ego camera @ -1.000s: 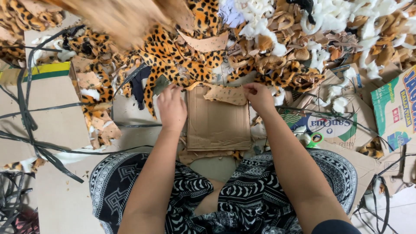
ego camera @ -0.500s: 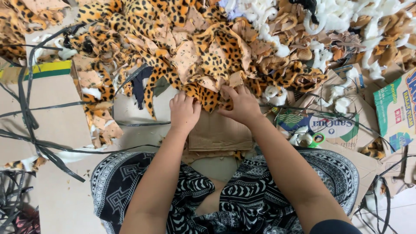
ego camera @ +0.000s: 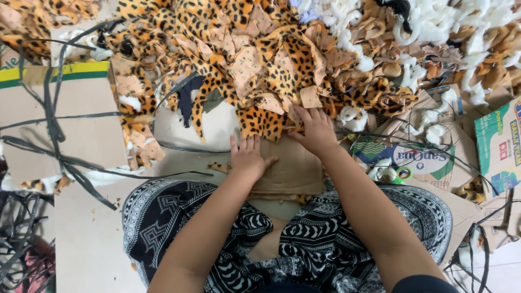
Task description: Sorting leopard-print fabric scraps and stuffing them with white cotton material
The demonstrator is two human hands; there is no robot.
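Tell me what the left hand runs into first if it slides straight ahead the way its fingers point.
The left hand lies flat on the brown cardboard stack, fingers pointing up the picture. Straight ahead it would probably first meet the leopard-print fabric scrap hanging over the cardboard's far edge, just beyond the fingertips.

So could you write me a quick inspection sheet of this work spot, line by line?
Surface: flattened cardboard sheets cover the floor; the person sits on them in patterned black-and-white trousers.
Job's things: a stack of brown cut pieces in front of the lap; a leopard-print fabric piece at its far edge.
Clutter: a heap of leopard-print scraps and white stuffing.
Hands: left hand flat on the stack; right hand at the fabric edge.
Cables: black straps lie on the left; no cables seen.
Surroundings: printed cartons and a tape roll on the right.
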